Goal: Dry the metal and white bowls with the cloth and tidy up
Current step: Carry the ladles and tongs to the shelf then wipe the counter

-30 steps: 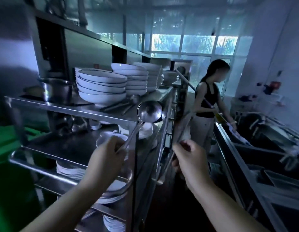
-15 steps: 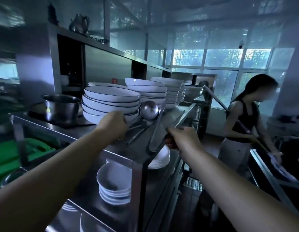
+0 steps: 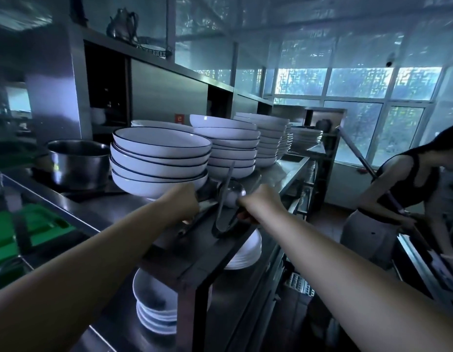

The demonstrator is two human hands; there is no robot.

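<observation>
On the steel shelf top [image 3: 134,212], near the stacked white bowls [image 3: 160,161], our left hand [image 3: 181,203] grasps a ladle [image 3: 231,191] handle; our right hand [image 3: 262,203] clenches tongs [image 3: 221,219]. Metal bowl [image 3: 78,163] stands far left.

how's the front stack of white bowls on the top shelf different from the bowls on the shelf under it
The front stack of white bowls holds wide, shallow bowls with a thin dark rim line; the lower-shelf bowls look narrower and deeper, with no dark rim line visible. The front stack is in full view beside the metal pot, while the lower-shelf bowls are partly hidden by the shelf frame. Both are white, nested and upright.
</observation>
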